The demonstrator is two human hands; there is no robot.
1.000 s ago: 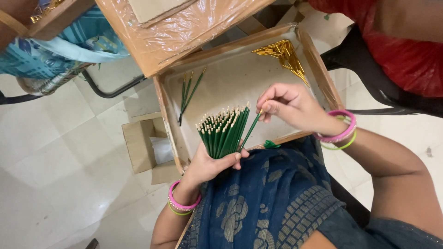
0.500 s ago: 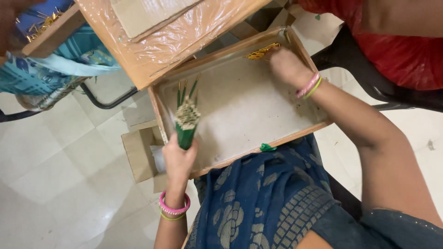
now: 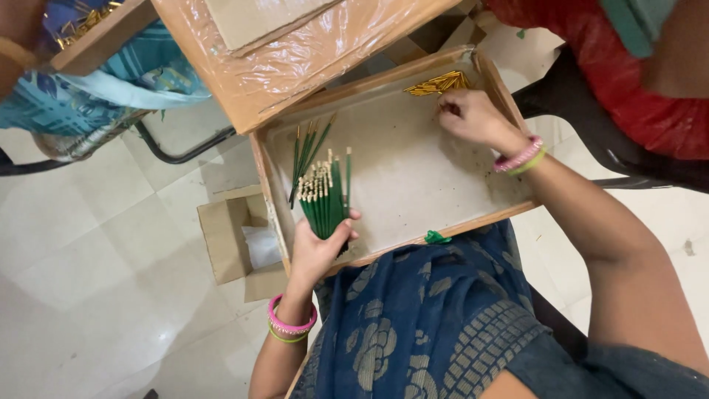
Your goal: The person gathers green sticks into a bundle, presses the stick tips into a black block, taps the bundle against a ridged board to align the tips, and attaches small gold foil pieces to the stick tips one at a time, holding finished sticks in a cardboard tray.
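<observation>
While the left hand (image 3: 319, 250) stays clamped around a bundle of thin green sticks with pale tips (image 3: 325, 199), held upright at the near left of the shallow wooden tray (image 3: 413, 174), the right hand (image 3: 473, 118) reaches to the far right corner, fingers curled together at a heap of small golden metal pieces (image 3: 437, 83). A few loose green sticks (image 3: 306, 151) lie along the tray's left side. Left of the tray, an open brown cardboard box (image 3: 225, 240) on the floor holds something white.

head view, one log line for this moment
left hand: grips green sticks | right hand: at gold pieces | tray: on lap
</observation>
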